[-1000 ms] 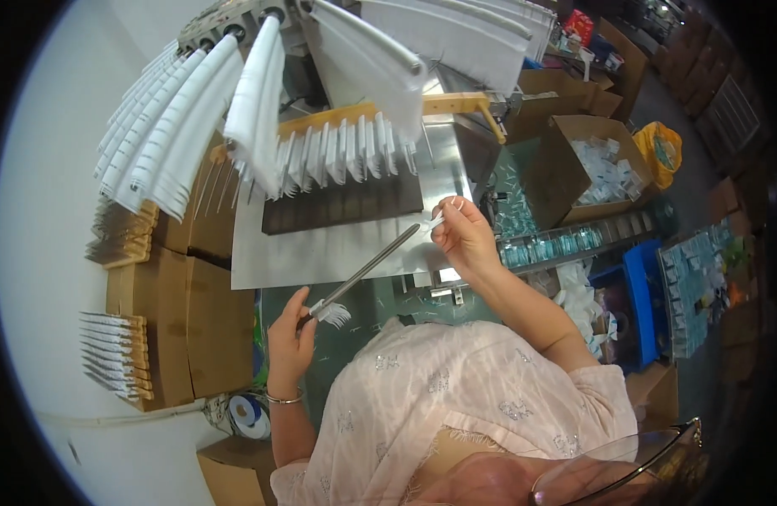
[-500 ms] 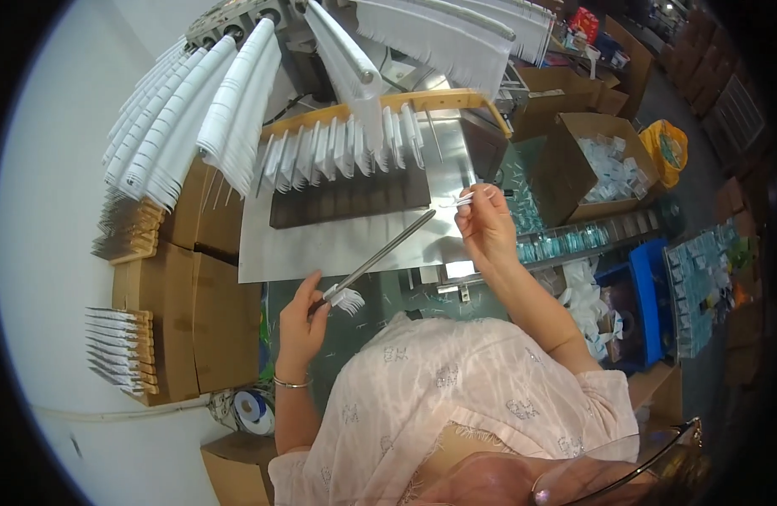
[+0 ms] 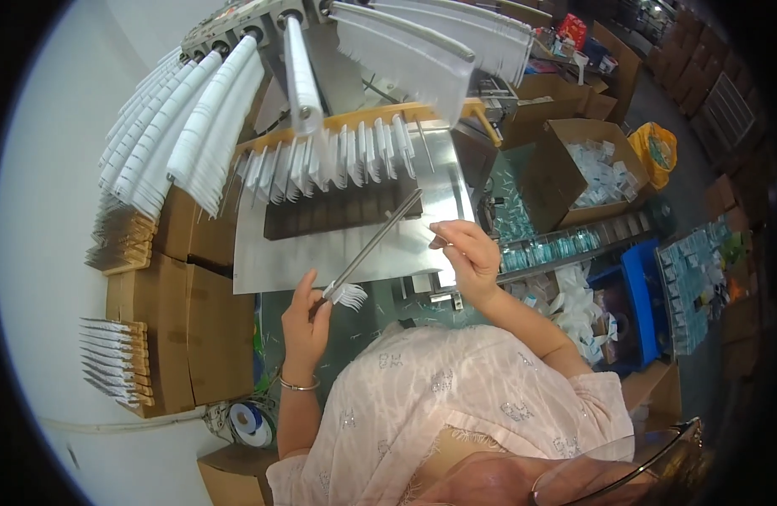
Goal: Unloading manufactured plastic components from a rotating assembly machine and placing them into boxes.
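My left hand [image 3: 304, 325] is closed round the lower end of a long metal rod [image 3: 378, 236], which slants up to the right over the steel table [image 3: 363, 268]. A small bunch of thin white curved pieces [image 3: 349, 295] hangs on the rod beside my fingers. To the right of the rod's tip, my right hand [image 3: 473, 260] is raised with thumb and fingers pinched together. Whatever sits between those fingertips is too small to make out. Beyond the rod, a wooden bar rack [image 3: 380, 115] carries rows of white pieces [image 3: 338, 160] above a dark block [image 3: 346, 207].
Arms of a machine hung with white strips [image 3: 215, 126] reach overhead. Cardboard boxes [image 3: 224, 329] and pronged wooden racks [image 3: 118, 363] stand at left. On the right are a carton of clear small boxes [image 3: 603, 173], a blue crate [image 3: 644, 295] and a track of teal pieces [image 3: 548, 250].
My right hand has come down and slightly left, and the white pieces seen in its fingers before no longer show plainly. The overhead strips have shifted left. My left hand still grips the rod.
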### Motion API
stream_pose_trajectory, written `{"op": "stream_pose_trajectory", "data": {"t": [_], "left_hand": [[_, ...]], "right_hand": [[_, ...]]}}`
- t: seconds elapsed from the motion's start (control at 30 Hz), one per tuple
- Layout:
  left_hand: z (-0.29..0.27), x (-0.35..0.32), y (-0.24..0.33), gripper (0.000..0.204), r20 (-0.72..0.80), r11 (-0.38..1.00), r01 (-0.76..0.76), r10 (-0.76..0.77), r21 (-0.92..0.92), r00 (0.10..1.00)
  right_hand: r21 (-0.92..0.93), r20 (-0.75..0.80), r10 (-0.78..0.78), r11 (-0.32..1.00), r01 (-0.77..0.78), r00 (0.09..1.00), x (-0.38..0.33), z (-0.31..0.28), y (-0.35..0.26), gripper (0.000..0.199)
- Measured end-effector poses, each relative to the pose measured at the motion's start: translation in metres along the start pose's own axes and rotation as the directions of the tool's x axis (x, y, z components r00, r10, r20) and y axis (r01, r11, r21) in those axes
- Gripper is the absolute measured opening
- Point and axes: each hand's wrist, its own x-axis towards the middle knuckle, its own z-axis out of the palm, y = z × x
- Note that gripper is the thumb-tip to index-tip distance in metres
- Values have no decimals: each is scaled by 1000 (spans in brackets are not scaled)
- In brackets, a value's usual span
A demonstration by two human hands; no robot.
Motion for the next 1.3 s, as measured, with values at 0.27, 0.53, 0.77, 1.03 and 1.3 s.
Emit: {"op": "stream_pose_trajectory", "data": {"t": [0.27, 0.53, 0.77, 1.03, 1.3], "left_hand": [[-2, 1, 1, 46, 93, 988, -110, 100, 112, 991], [-2, 0, -4, 46, 150, 988, -119, 103, 102, 983], [-11, 2, -19, 49, 235, 999, -39, 41, -16, 971], [-22, 24, -40, 48, 570, 884, 319, -74, -342, 818], [-81, 65, -50, 43, 490, 943, -306, 331, -133, 806]], "right_hand": [[248, -27, 244, 941, -230, 969, 1, -8, -2, 38], [358, 150, 412, 824, -438, 899, 2, -8, -8, 37], [459, 516, 320, 680, -572, 795, 5, -15, -4, 52], [508, 445, 436, 597, -621, 782, -3, 3, -14, 72], [-78, 259, 376, 926, -369, 890, -8, 77, -39, 81]]}}
